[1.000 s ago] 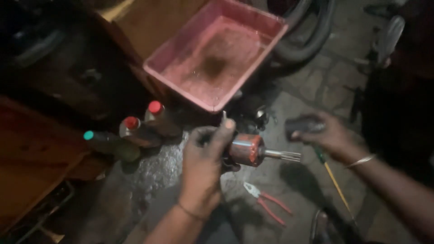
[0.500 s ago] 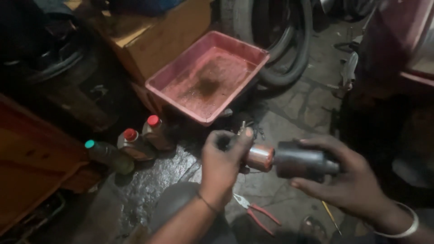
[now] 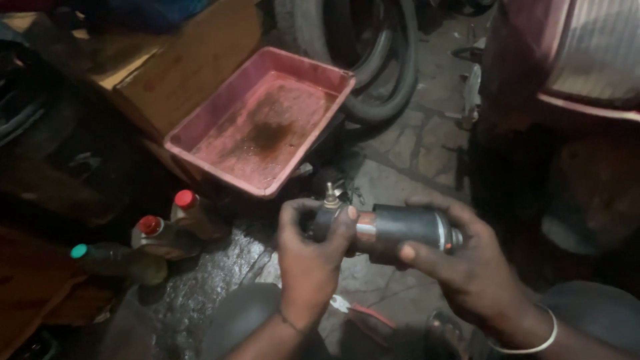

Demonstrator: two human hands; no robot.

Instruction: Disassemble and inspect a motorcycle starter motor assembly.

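head view looked down at both hands holding a motor (image 3: 393, 230) level above the wet floor (image 3: 220, 273). left hand (image 3: 310, 257) gripped its capped end, fingers closed around it. right hand (image 3: 467, 267) clasped the dark housing (image 3: 410, 225). red tray (image 3: 260, 120) sat beyond; three bottles (image 3: 157, 233) stood left, red pliers (image 3: 363, 313) lay below.

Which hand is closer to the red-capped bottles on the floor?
Left. The left hand grips the motor's end just right of the red-capped bottles; the right hand holds the dark motor housing farther away.
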